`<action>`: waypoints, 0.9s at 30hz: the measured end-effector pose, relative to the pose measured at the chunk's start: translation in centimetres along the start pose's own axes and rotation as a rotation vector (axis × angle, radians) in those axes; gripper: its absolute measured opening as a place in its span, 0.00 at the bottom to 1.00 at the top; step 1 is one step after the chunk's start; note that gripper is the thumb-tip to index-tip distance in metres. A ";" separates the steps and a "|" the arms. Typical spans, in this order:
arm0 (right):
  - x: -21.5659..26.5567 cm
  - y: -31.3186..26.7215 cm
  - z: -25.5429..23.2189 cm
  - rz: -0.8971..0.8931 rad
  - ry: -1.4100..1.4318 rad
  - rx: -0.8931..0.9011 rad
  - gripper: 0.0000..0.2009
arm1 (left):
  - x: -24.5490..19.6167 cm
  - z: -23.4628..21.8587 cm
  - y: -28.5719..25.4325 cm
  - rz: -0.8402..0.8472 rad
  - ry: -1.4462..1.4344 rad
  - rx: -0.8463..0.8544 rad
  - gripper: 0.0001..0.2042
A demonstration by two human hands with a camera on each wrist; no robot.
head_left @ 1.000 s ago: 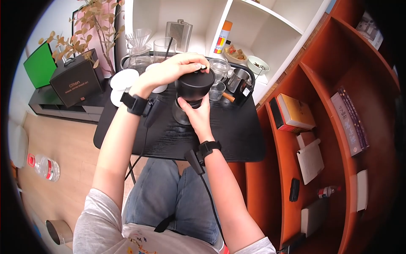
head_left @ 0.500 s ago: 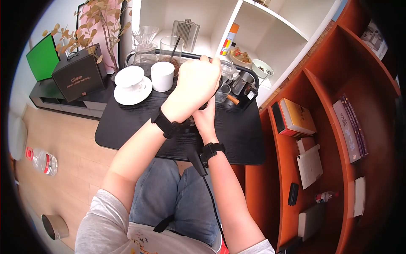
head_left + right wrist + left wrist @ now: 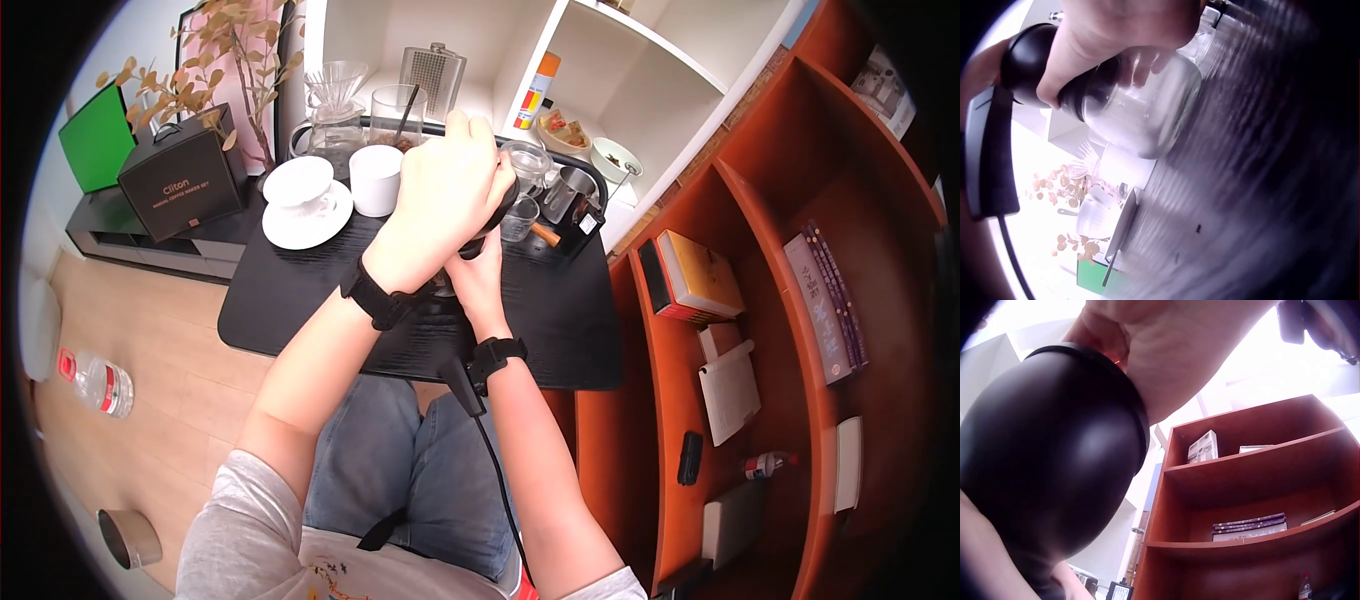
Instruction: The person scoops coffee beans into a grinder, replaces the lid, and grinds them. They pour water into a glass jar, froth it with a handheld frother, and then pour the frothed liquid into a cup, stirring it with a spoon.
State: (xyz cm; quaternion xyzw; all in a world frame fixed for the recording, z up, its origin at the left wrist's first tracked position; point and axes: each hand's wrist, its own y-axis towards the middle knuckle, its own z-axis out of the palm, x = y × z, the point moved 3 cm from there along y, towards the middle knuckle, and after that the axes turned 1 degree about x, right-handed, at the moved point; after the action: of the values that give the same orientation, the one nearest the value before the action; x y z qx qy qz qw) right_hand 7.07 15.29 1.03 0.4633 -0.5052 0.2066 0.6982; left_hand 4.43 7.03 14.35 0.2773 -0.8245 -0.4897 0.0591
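Observation:
A manual coffee grinder with a black top (image 3: 1054, 444) and a clear glass jar (image 3: 1147, 106) stands on the black table (image 3: 560, 330). My right hand (image 3: 480, 280) grips its neck, thumb on the black part and fingers round the far side in the right wrist view. Over the top of the grinder my left hand (image 3: 445, 190) is curled, its wrist bent across the rim. It hides most of the grinder in the head view; the crank is not seen under it.
Left on the table are a white dripper on a saucer (image 3: 310, 230) and a white mug (image 3: 376, 180). Behind stand a glass server (image 3: 335, 130) and a glass with a black stick (image 3: 398, 115). To the right are a small wooden-handled glass cup (image 3: 520, 218) and a metal pitcher (image 3: 568, 190).
My left hand has swung from the far left side over the top of the grinder toward the right, then shifted slightly left. The right hand keeps its grip on the neck.

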 end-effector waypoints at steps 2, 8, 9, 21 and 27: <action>0.0 0.1 0.1 0.003 -0.005 0.004 0.38 | 0.0 0.2 -0.1 0.012 0.015 0.000 0.14; 0.0 0.0 0.2 -0.018 0.050 -0.015 0.37 | 0.1 0.3 -0.5 0.053 0.028 0.002 0.11; 0.0 0.0 0.2 -0.010 0.048 -0.012 0.37 | 0.2 0.2 -0.6 0.080 0.026 0.003 0.10; 0.0 -0.1 0.3 0.009 0.053 -0.027 0.34 | 4.7 -0.2 0.0 0.141 -0.660 0.176 0.10; 0.2 -0.2 0.3 -0.011 0.040 -0.036 0.35 | 6.8 2.7 -0.2 -0.093 -1.231 0.364 0.09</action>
State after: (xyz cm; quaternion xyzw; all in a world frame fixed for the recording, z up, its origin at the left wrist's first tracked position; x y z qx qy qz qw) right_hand 7.13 14.96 1.17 0.4493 -0.4921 0.2027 0.7176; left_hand -2.14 5.52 11.61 -0.0133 -0.7646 -0.4136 -0.4942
